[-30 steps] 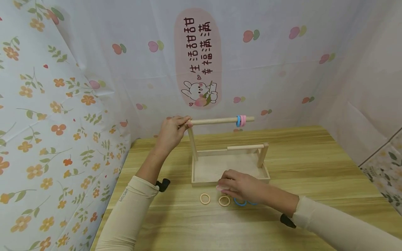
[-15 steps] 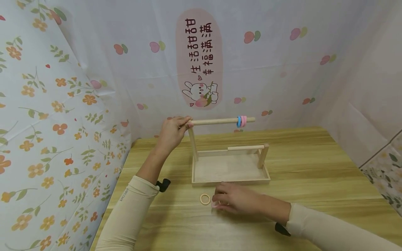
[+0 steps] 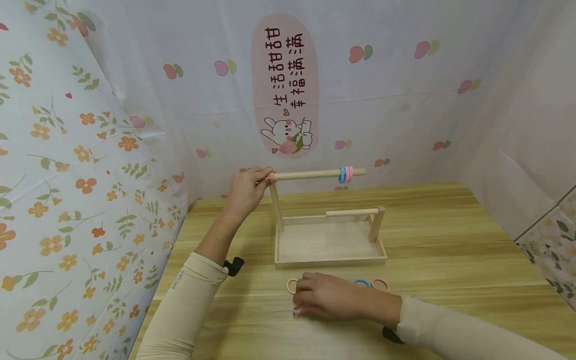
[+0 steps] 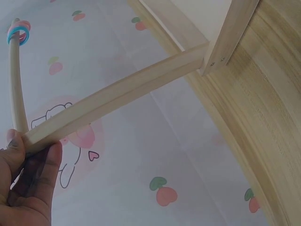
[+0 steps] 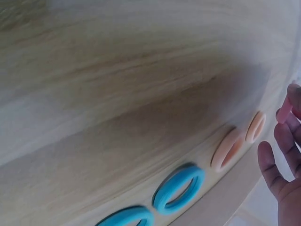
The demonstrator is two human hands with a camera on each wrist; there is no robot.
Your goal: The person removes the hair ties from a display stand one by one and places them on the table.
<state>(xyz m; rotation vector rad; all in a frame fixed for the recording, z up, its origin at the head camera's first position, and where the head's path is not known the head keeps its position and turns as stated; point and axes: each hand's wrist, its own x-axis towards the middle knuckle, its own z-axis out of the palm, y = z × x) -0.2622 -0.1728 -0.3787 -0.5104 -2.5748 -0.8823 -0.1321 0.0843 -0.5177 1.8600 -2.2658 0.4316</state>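
The right hand (image 3: 326, 295) is pinching a pink ring (image 5: 284, 110) just above the table; the head view is showing only a sliver of it, while the right wrist view is showing it between thumb and finger. Under and beside that hand, the right wrist view is revealing two blue rings (image 5: 162, 194) and two pale orange rings (image 5: 220, 153) lying in a row, some of them being hidden from the head view by the hand. The head view alone is showing another pink ring (image 3: 388, 287) at the row's right end. The left hand (image 3: 246, 192) is gripping the top of a tall post (image 3: 276, 205), where an upper rod (image 3: 308, 174) is joining it; blue and pink bands (image 3: 345, 174) are hanging near the rod's far end. Only the left wrist view is exposing two small dark marks by the post's foot. Beyond, a shallow wooden tray (image 3: 330, 263) is carrying a lower rod (image 3: 353, 212) and is resting on the wood-grained table (image 3: 450, 240), with a printed cloth (image 3: 396, 125) hanging behind and a flowered cloth (image 3: 99, 210) covering the left side
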